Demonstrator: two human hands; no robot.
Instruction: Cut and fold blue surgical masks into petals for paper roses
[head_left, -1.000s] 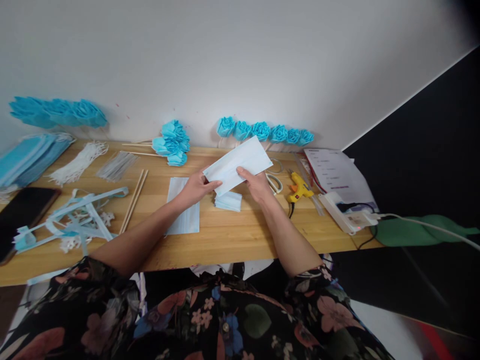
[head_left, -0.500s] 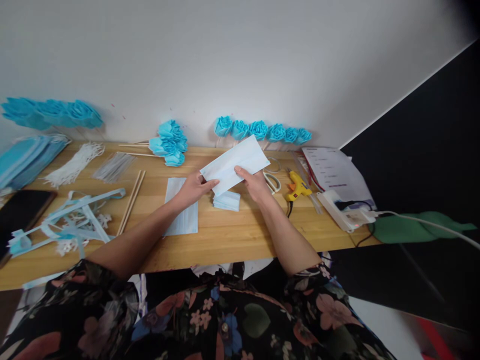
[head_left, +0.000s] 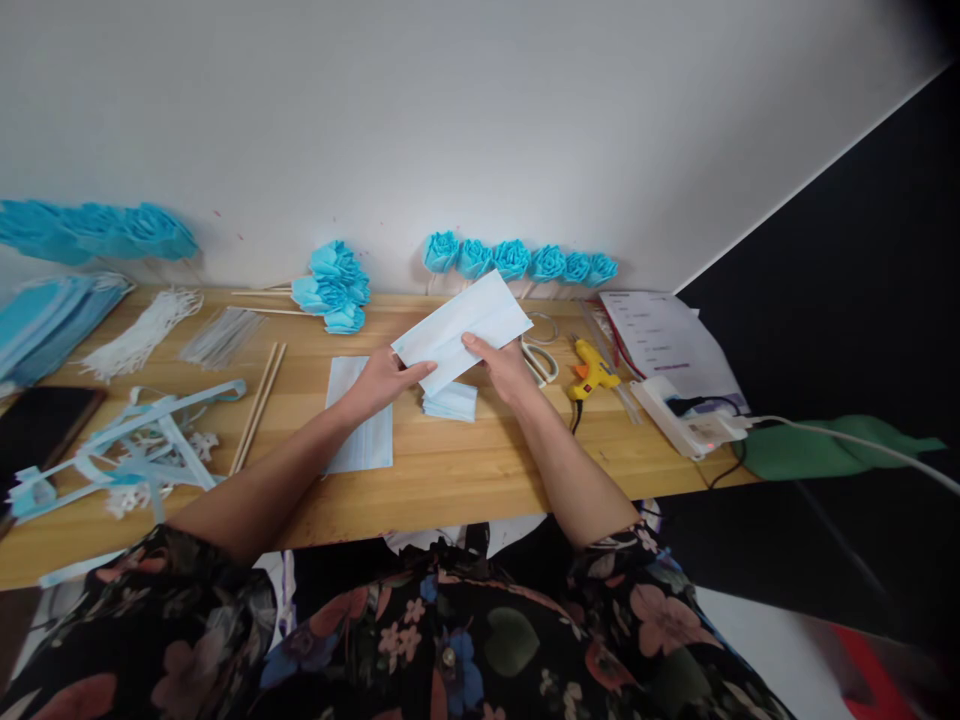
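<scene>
A pale blue face mask sheet [head_left: 466,325], its ear loops not visible, is held tilted above the table between both hands. My left hand [head_left: 382,385] grips its lower left corner, thumb on top. On the lower right edge, my right hand [head_left: 504,365] pinches it with the thumb across the face; the fingers behind are hidden. Under my left hand lies another flat mask sheet [head_left: 356,440]. A small stack of cut pale blue pieces [head_left: 451,402] sits just below the held sheet. White-handled scissors [head_left: 541,362] lie partly hidden beside my right hand.
A yellow glue gun [head_left: 594,370] and a white power strip [head_left: 686,422] are at the right. Blue fabric flowers [head_left: 510,258] line the wall. To the left are wooden sticks [head_left: 257,410], wires [head_left: 223,337], cut blue strips [head_left: 180,445], masks [head_left: 56,320] and a phone [head_left: 49,420].
Both hands keep the same hold on the sheet. The whole scene sits slightly further left in view, in line with a small head turn.
</scene>
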